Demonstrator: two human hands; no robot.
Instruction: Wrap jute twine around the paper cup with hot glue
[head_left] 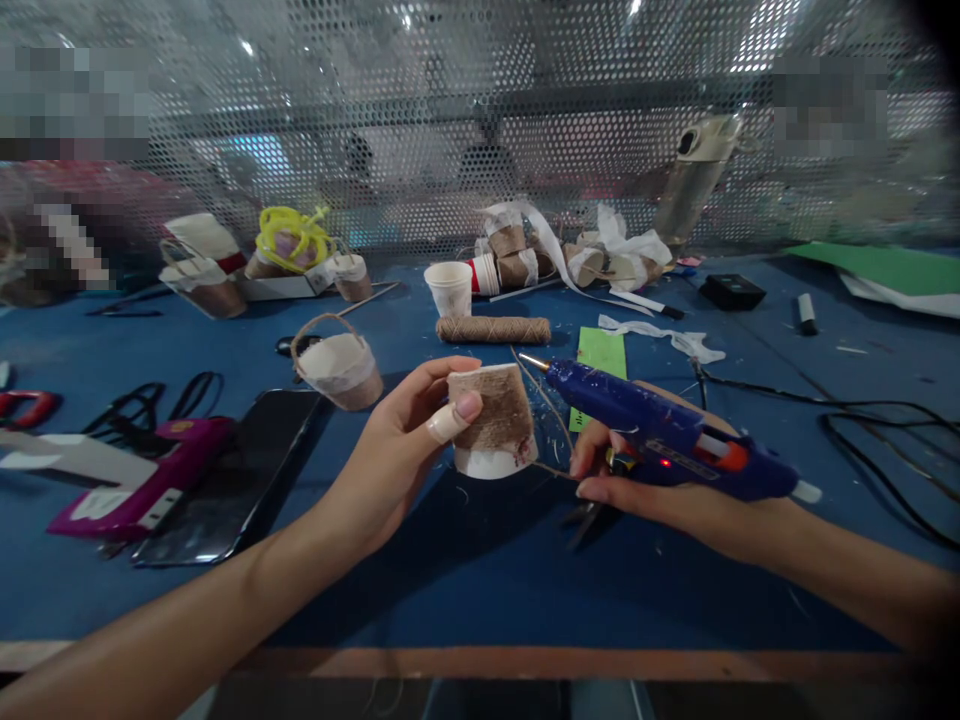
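Note:
Between the fingers of my left hand (pixel 416 430), which has a bandage on the thumb, is a small white paper cup (pixel 495 425) wrapped mostly in brown twine, its bare white part at the bottom. My right hand (pixel 611 465) holds a blue glue gun (pixel 652 425) with a small red light lit; its metal tip points left, just above the cup's right side. A loose strand of twine (pixel 553 468) runs from the cup to my right fingers. Dark scissors or pliers (pixel 589 520) show under that hand. A twine roll (pixel 493 330) lies behind the cup.
A handled cup (pixel 341 370), a phone (pixel 232 480) and a magenta box (pixel 150 480) are at left. Behind stand a white cup (pixel 448 288) and several wrapped cups. A green paper (pixel 602 355) lies beyond the gun, black cables (pixel 832 400) at right, and a metal mesh (pixel 420 130) at the back.

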